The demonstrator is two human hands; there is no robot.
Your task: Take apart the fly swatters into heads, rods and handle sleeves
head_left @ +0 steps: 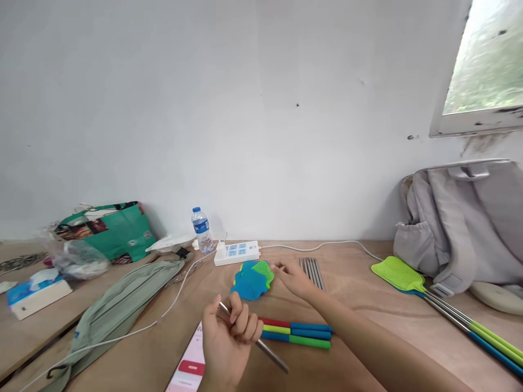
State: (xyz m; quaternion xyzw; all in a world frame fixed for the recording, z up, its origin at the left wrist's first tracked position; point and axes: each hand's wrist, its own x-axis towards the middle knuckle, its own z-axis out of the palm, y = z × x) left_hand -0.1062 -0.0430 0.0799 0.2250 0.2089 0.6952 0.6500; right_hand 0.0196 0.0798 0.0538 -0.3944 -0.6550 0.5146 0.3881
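Note:
My left hand (231, 337) is closed around a thin metal rod (272, 356), which slants down to the right. My right hand (292, 276) reaches across to the fly swatter heads, its fingers extended at the edge of a green mesh swatter head (263, 269). Whether the fingertips touch it is hard to tell. A blue swatter head (250, 284) lies over part of the pile. Just right of that hand, several metal rods (312, 272) lie side by side. Below it are coloured handle tubes (304, 332) in red, yellow-green, blue and green, partly hidden by my left hand.
Assembled fly swatters (398, 274) lie at right beside a grey backpack (457, 223). A power strip (237, 252) and a water bottle (202, 231) stand by the wall. A phone (190, 365), green-grey bag (118, 305), tissue box (38, 294) and green shopping bag (118, 234) occupy the left.

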